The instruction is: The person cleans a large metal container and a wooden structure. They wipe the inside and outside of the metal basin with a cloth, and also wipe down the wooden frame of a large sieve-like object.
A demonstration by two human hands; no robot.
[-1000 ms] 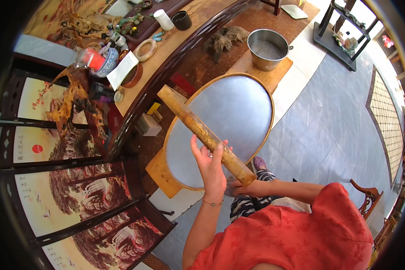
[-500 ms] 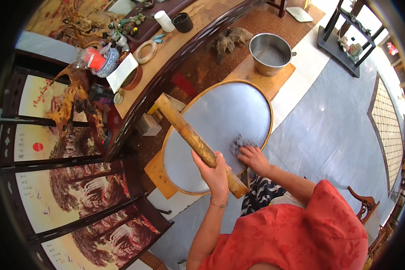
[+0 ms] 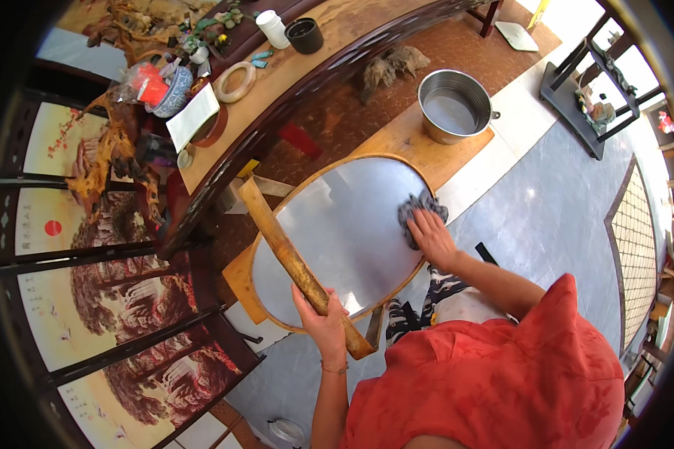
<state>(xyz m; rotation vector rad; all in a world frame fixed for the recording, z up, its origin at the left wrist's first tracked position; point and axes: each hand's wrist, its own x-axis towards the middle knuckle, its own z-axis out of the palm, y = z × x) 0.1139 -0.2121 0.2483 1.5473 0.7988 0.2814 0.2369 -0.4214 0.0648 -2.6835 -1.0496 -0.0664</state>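
Observation:
My left hand point(image 3: 320, 318) wraps round the lower part of a bamboo handle point(image 3: 277, 243), which arches over a large round tray point(image 3: 337, 206). Smooth grey-blue covers the tray's face, and a thin wooden rim edges it. Under my right hand point(image 3: 433, 238) a crumpled dark grey cloth point(image 3: 410, 224) is pressed on the tray near its right rim. The tray rests on a wooden bench point(image 3: 404, 161), partly hidden beneath it.
A metal pot point(image 3: 457, 112) stands on the bench's far end. To the left curves a wooden counter point(image 3: 277, 82) bearing a white cup, a dark cup, a ring and a patterned bowl. A folding screen point(image 3: 120, 307) stands at lower left; a black stand point(image 3: 591, 97) is far right.
My right hand has slid the cloth away from me along the tray's right side. The tray and handle, with my left hand, appear lower and farther left in view.

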